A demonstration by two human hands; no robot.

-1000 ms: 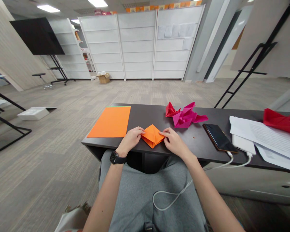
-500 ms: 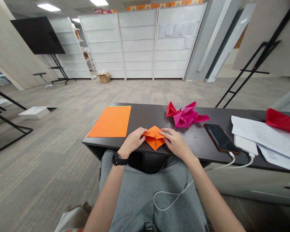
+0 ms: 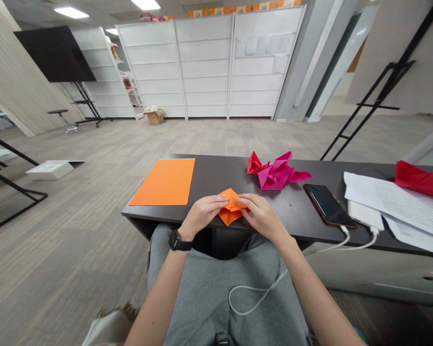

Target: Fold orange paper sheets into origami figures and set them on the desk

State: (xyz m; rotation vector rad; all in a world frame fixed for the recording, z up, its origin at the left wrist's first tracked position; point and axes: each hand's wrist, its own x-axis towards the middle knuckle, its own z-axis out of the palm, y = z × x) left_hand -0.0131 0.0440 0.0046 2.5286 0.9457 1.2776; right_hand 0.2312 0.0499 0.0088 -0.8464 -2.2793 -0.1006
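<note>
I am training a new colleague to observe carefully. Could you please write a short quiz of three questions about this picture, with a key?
1. True or false: only the right hand touches the small, folded orange paper piece.

2. Where on the dark, smooth table does the flat, rectangular orange paper lie?
A. To the right of the folded piece
B. To the left of the folded piece
C. On top of the folded piece

3. Complete: the black, square-faced wristwatch is worn on the ____ wrist.

Key:
1. False; the left hand touches it too.
2. B
3. Left
</note>
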